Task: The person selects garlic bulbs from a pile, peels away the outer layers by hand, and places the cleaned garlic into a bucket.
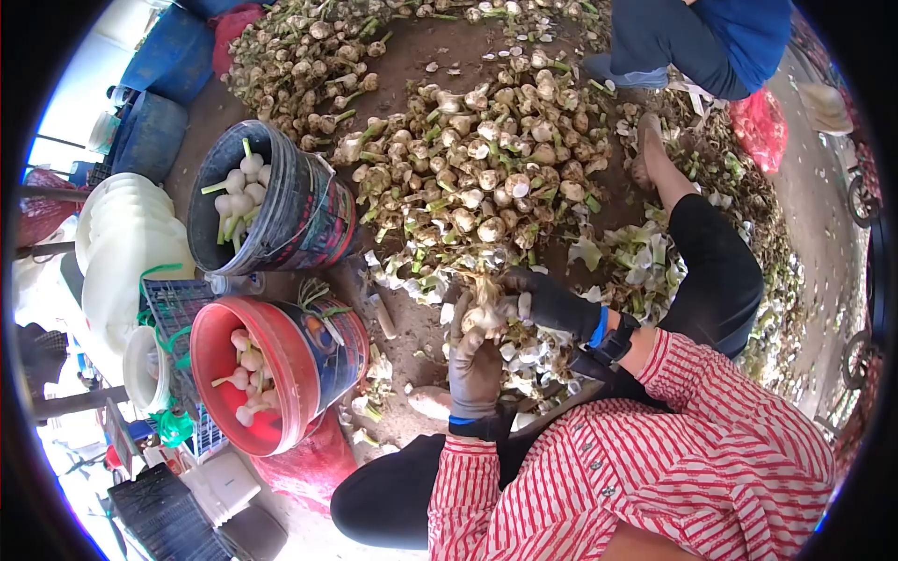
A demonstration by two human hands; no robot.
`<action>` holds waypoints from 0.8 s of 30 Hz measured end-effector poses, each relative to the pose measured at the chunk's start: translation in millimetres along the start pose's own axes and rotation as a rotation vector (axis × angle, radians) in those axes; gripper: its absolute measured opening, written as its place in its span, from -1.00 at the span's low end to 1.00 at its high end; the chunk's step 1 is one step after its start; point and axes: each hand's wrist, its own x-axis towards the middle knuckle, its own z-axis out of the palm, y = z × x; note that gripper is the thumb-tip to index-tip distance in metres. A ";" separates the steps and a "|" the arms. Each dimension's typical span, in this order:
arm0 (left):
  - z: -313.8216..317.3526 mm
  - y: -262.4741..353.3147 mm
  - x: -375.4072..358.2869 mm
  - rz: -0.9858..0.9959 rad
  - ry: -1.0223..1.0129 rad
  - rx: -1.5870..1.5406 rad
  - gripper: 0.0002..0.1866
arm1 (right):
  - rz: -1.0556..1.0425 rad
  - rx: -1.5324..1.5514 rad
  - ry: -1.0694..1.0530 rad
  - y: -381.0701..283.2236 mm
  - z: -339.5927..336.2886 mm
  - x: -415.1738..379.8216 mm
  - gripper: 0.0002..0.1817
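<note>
Dirt ground (421, 51), broad heap of garlic (486, 154), black bucket (304, 210) and red bucket (213, 337) to its left, gloved right hand (561, 307) touching, whether gripping I cannot tell, and gloved left hand (474, 374) grasping, just before the heap, one garlic bulb (485, 320)

Gloved left hand (474, 369) upright, fingers (459, 323) bent in a hold, gloved right hand (554, 304) angled in beside it, its grip unclear

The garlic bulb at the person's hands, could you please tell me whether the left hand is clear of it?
No, the left hand has its fingers against the garlic bulb.
</note>
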 end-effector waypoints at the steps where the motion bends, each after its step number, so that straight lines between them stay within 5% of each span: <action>1: 4.2 1.5 0.0 0.011 -0.011 0.062 -0.36 | 0.044 -0.046 -0.020 -12.8 1.8 -4.6 -0.77; 4: 13.5 1.7 -2.2 0.044 -0.022 0.140 -0.42 | 0.062 -0.317 0.002 -14.4 -0.2 -5.4 -0.72; 6: 1.9 0.7 -1.5 -0.081 0.018 -0.113 -0.42 | -0.327 -0.589 -0.037 -12.3 -4.2 -2.3 -0.73; 7: -2.4 2.3 1.0 -0.105 -0.062 -0.120 -0.38 | -0.327 -0.589 -0.038 -9.4 -1.4 -4.7 -0.73; 9: -12.7 5.5 5.5 -0.165 -0.150 -0.191 -0.38 | 0.112 -0.151 0.073 -3.4 7.5 -12.0 -0.65; 10: -15.4 6.5 5.9 -0.224 -0.236 -0.260 -0.38 | 0.113 -0.151 0.070 -10.5 8.7 -11.2 -0.65; 11: 10.9 9.9 4.0 -0.183 0.211 0.036 -0.40 | 0.167 -0.156 0.072 -23.7 10.0 -10.2 -0.65; 12: 14.7 6.6 2.4 -0.181 0.215 0.034 -0.40 | 0.224 -0.161 0.075 -30.5 11.2 -10.4 -0.65; 14: 24.8 2.0 1.9 0.225 0.169 0.606 -0.50 | 0.049 -0.371 0.075 -29.7 10.2 -10.3 -0.67; 16: 32.8 11.5 -3.4 0.026 0.197 0.663 -0.51 | -0.124 -0.580 0.083 -25.2 8.6 -13.3 -0.68; 18: 37.2 10.7 -2.3 0.087 0.220 0.721 -0.46 | 0.081 -0.030 0.051 -15.3 6.9 -13.8 -0.58; 22: 25.1 16.8 -4.0 0.001 0.007 0.338 -0.41 | 0.154 -0.036 -0.090 -27.8 -7.7 -13.2 -0.55; 24: 17.4 13.6 -8.7 -0.058 -0.089 0.083 -0.39 | 0.037 0.863 -0.309 -16.9 -14.9 -11.5 -0.60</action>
